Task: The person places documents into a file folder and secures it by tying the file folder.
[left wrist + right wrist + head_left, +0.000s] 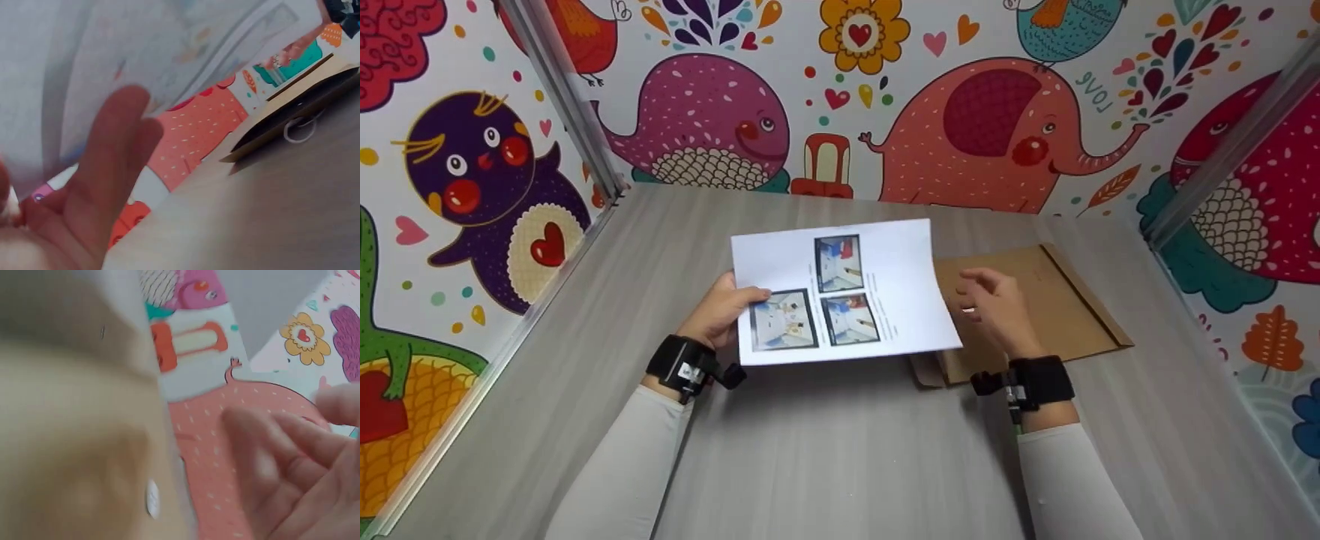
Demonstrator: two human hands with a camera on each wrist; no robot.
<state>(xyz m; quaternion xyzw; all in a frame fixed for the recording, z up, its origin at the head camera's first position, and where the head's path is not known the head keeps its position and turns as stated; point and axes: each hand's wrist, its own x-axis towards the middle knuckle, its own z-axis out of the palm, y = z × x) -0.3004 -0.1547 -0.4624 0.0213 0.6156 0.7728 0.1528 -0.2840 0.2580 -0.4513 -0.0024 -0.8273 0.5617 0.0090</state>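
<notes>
Printed white paper [896,262] with three photos on it is held up over the table. My left hand [718,311] grips its left edge, thumb on the printed face and fingers behind. Whether it is one sheet or more, I cannot tell. Just off the paper's right edge hovers my right hand [1001,307], fingers loosely bent and holding nothing. Beneath and behind that hand lies a brown paper envelope [1057,315]. The left wrist view shows its dark gaping mouth and a loop of white string [298,135]. A small white button [153,499] appears in the right wrist view.
A grey wood-grain table [825,450] spreads under everything. Walls with cartoon animals, among them an elephant [982,142], enclose the back and sides. Metal posts [562,97] stand at the corners. Each wrist wears a black camera strap [679,367].
</notes>
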